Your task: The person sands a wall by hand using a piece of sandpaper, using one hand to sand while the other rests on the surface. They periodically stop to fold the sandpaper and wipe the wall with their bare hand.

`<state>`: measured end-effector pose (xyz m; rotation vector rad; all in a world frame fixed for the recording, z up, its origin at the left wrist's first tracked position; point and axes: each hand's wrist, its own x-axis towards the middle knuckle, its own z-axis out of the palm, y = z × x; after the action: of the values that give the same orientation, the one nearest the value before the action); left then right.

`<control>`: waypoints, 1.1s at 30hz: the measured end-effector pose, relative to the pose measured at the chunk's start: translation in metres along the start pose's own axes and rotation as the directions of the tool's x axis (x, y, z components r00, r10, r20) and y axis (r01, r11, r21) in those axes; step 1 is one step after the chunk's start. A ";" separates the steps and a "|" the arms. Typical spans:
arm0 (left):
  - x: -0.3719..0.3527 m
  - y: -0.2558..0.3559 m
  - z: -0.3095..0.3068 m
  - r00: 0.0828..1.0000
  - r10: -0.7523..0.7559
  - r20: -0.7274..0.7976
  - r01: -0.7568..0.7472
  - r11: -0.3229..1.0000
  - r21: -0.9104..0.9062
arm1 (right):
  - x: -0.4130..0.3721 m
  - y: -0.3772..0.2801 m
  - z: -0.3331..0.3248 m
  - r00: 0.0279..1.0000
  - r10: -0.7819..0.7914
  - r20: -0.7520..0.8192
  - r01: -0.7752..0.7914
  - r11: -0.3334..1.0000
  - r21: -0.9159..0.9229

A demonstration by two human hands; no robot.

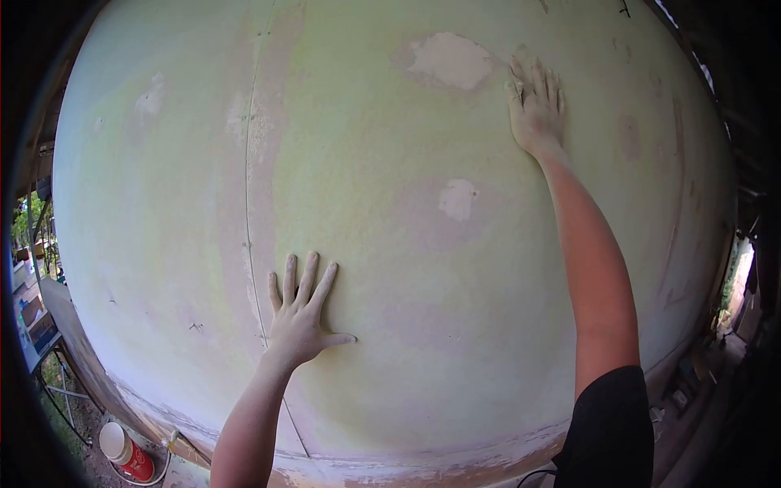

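Note:
A large pale green wall (366,187) with chalky patches fills most of the view. My left hand (301,325) lies flat on it at lower middle, fingers and thumb spread wide, beside a thin vertical seam (247,203). Higher up on the right, my right hand (538,110) rests on the surface with its fingers stretched upward. Both hands are coated in pale dust. Whether anything lies under the right palm is hidden. Just left of that hand is a whitish filler patch (451,61); a smaller filler patch (458,199) sits below it.
A red and white bucket (130,455) stands on the ground at lower left. Above it, a table (37,346) holds boxes. A rough ledge (366,468) runs along the wall's bottom. Dim clutter (691,382) lies at the right edge.

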<state>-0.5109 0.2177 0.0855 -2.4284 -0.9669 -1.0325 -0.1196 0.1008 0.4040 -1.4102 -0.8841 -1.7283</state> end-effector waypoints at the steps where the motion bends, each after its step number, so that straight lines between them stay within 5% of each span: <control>1: 0.000 0.001 0.001 1.000 -0.013 -0.023 0.012 1.000 -0.011 | -0.005 -0.007 -0.005 0.986 -0.165 -0.008 0.165 0.984 0.072; 2: 0.000 0.002 0.002 0.999 -0.026 -0.039 0.025 0.999 -0.021 | -0.016 -0.014 -0.010 0.946 -0.323 -0.021 0.323 0.936 0.143; 4: 0.011 0.003 0.007 0.994 0.039 -0.103 -0.039 0.999 -0.004 | -0.048 -0.034 -0.048 0.787 -0.582 0.203 0.575 0.812 0.097; 5: 0.021 0.003 0.006 0.981 0.097 -0.168 -0.095 0.995 0.021 | -0.054 -0.031 -0.057 0.789 -0.581 0.200 0.576 0.813 0.088; 7: 0.049 0.014 -0.014 0.972 0.126 -0.196 -0.120 0.992 0.043 | -0.061 -0.020 -0.070 0.581 -0.722 0.374 0.697 0.679 0.228; 8: 0.066 0.020 -0.025 0.957 0.189 -0.218 -0.178 0.982 0.070 | -0.056 -0.013 -0.069 0.583 -0.721 0.375 0.699 0.680 0.221; 10: 0.100 0.025 -0.047 0.934 0.247 -0.258 -0.227 0.968 0.106 | -0.030 0.000 -0.056 0.776 -0.535 0.333 0.541 0.837 0.083; 11: 0.114 0.029 -0.055 0.908 0.295 -0.297 -0.266 0.954 0.136 | -0.013 0.008 -0.043 0.775 -0.539 0.331 0.546 0.834 0.080; 13: 0.138 0.037 -0.064 0.875 0.344 -0.340 -0.304 0.938 0.165 | 0.018 0.018 -0.017 0.980 -0.189 0.065 0.178 0.974 0.143; 17: 0.160 0.051 -0.071 0.838 0.337 -0.430 -0.288 0.941 0.176 | 0.012 -0.020 0.002 0.995 -0.073 -0.075 0.079 0.993 0.089; 19: 0.159 0.053 -0.066 0.835 0.307 -0.456 -0.237 0.950 0.205 | -0.023 -0.030 -0.027 0.887 -0.454 0.083 0.440 0.886 0.144; 23: 0.155 0.055 -0.062 0.838 0.309 -0.451 -0.242 0.949 0.201 | -0.050 0.010 -0.056 0.732 -0.632 0.254 0.602 0.775 0.192; 25: 0.155 0.056 -0.061 0.837 0.299 -0.459 -0.236 0.953 0.190 | -0.029 0.043 -0.041 0.882 -0.432 0.188 0.415 0.901 0.122; 27: 0.153 0.056 -0.060 0.837 0.301 -0.458 -0.240 0.953 0.188 | -0.007 0.062 -0.021 0.995 -0.058 0.083 0.046 0.989 0.138; 28: 0.155 0.057 -0.060 0.833 0.296 -0.468 -0.237 0.954 0.181 | 0.006 0.055 -0.019 0.995 -0.064 0.075 0.053 0.989 0.138; 30: 0.156 0.058 -0.061 0.828 0.290 -0.480 -0.228 0.956 0.184 | 0.015 0.034 -0.010 0.965 0.254 0.065 -0.256 0.966 0.026; 31: 0.155 0.059 -0.059 0.829 0.289 -0.480 -0.225 0.956 0.188 | 0.008 0.026 -0.010 0.962 0.263 0.075 -0.265 0.964 0.020; 33: 0.155 0.059 -0.056 0.826 0.289 -0.483 -0.221 0.956 0.194 | -0.008 0.009 -0.015 0.996 -0.086 0.028 0.083 0.991 0.103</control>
<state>-0.4193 0.2166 0.2353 -1.9482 -0.4916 -1.3596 -0.1178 0.0843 0.3946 -1.3544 -1.0487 -1.7018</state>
